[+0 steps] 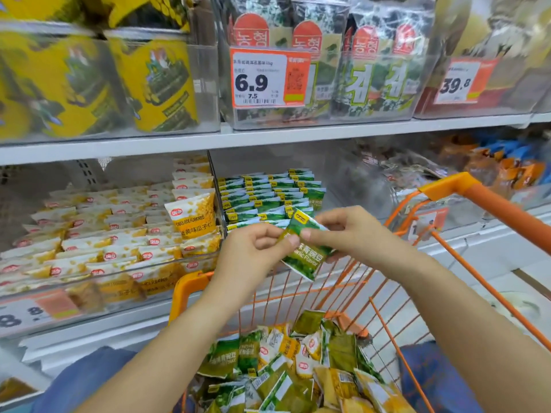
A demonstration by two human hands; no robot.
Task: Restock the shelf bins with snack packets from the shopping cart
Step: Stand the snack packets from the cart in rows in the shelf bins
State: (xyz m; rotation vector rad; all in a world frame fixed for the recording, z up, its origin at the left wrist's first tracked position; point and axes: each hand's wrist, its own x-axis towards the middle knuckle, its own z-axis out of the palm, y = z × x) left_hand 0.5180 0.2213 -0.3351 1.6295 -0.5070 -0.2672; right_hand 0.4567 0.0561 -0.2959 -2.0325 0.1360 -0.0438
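A green snack packet (307, 257) is held tilted in mid-air above the orange shopping cart (489, 201). My left hand (253, 248) pinches its left edge and my right hand (348, 231) pinches its top. Behind my hands, a clear shelf bin (331, 201) holds rows of the same green packets (262, 198). To its left, another clear bin (98, 296) is filled with yellow-and-white packets (119, 234). Down in the cart lies a loose heap of green and yellow packets (292, 365).
The upper shelf carries clear bins of yellow seaweed packs (155, 81) and green seaweed packs (372, 70), with orange price tags (268, 79). Further bins of dark and orange snacks (507, 168) sit at the right. The cart's handle crosses the right side.
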